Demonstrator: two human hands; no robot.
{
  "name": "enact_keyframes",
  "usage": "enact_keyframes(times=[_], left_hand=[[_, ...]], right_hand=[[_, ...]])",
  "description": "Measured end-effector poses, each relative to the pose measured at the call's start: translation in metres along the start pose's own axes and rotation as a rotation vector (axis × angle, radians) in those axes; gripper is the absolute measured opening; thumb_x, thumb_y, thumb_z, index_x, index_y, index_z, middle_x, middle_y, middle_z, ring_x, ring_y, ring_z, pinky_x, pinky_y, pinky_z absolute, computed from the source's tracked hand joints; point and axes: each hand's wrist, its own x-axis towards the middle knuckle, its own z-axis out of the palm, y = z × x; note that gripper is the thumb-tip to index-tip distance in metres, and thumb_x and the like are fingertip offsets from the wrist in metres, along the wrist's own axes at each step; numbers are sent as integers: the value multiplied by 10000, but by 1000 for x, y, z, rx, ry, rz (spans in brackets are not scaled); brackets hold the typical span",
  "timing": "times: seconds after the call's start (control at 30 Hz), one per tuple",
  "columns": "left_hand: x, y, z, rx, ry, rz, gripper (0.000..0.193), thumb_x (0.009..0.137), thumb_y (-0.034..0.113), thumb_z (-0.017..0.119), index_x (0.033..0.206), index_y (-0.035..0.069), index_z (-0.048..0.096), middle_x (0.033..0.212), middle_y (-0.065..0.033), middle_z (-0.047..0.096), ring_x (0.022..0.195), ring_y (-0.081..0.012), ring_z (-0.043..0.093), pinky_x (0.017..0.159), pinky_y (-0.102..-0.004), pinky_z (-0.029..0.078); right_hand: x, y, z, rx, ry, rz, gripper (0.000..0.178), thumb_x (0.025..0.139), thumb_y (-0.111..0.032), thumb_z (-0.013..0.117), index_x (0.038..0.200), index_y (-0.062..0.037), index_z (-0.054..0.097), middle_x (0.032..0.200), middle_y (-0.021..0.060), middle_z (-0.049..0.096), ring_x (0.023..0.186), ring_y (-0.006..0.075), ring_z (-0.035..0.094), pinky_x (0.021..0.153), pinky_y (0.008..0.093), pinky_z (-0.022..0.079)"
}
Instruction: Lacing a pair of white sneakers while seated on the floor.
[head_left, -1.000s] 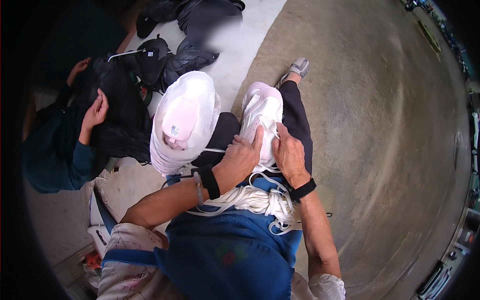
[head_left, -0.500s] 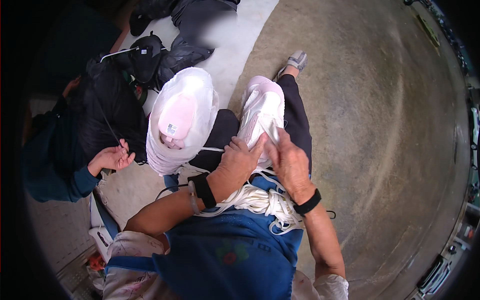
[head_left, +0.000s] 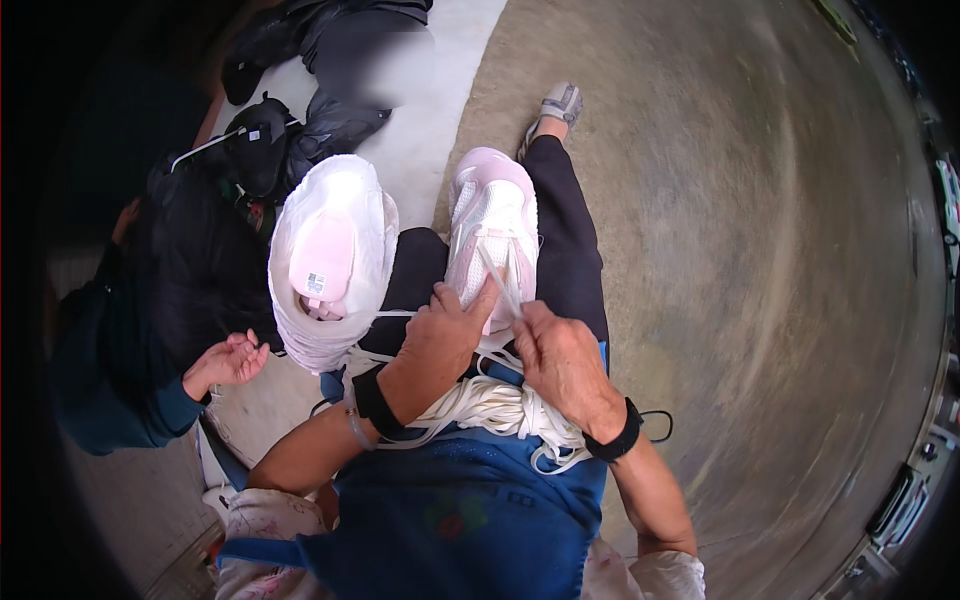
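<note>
A white and pale pink sneaker [head_left: 490,200] lies across my lap, its toe pointing away from me. My left hand [head_left: 440,340] grips its near left side, with the thumb extended over the lacing area. A flat white shoelace [head_left: 497,272] runs taut from the front of the lacing to my right hand [head_left: 565,360], whose fingers pinch it. A bundle of loose white laces [head_left: 510,408] rests on my blue apron [head_left: 460,500], just below both hands. The heel of the sneaker is hidden behind my hands.
Left of the sneaker stands a white, cup-like stack of shoe pieces [head_left: 345,185] with a pink insole-shaped piece [head_left: 322,260] inside. Further left is a co-worker's hand [head_left: 228,362] beside black material. Black bags [head_left: 340,125] lie beyond. Concrete floor [head_left: 720,250] stretches to the right.
My right hand has drawn back toward me with the lace, and a longer stretch now shows taut. My left hand stays on the sneaker. The whole view has shifted slightly.
</note>
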Motion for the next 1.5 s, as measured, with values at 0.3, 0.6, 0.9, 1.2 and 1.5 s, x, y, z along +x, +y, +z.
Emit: enact_keyframes(times=[0.3,0.6,0.9,1.2,1.5], left_hand=[[-15,-27,-44,-895,76,-185,312,964,154,460,1219,-23,492,1006,-175,625,960,-333,624,808,-409,499],[12,-16,-51,-2458,-498,-519,548,999,420,418,1281,-50,435,1026,-174,630,890,-225,662,836,-360,538],[-3,-8,-45,-2683,-559,-372,293,992,233,502,1145,-6,573,798,-52,601,705,-197,658,689,-378,573],[-12,27,-54,-2626,-647,-312,314,1015,287,438,1094,-9,506,1001,-182,625,931,-300,661,851,-412,550],[-12,-2,-35,-2949,-455,-268,271,1002,226,465,1083,-15,557,983,-144,654,913,-295,672,883,-450,536]], right_hand=[[-28,-55,-44,704,-410,-110,159,923,-122,545,846,14,516,686,238,545,674,446,563,563,471,424],[-41,-83,-9,627,-544,-426,123,915,-60,519,1003,26,511,703,165,561,634,367,606,560,432,453],[-57,-91,-62,947,-836,-356,190,974,-123,478,1057,-10,607,760,118,639,606,251,650,569,358,499],[-71,-118,-55,991,-1096,-474,199,942,-133,580,1008,42,649,925,150,689,783,294,681,688,357,532],[-81,-131,-46,1024,-1309,47,177,969,-75,507,1042,31,628,967,156,675,865,295,664,732,336,526]])
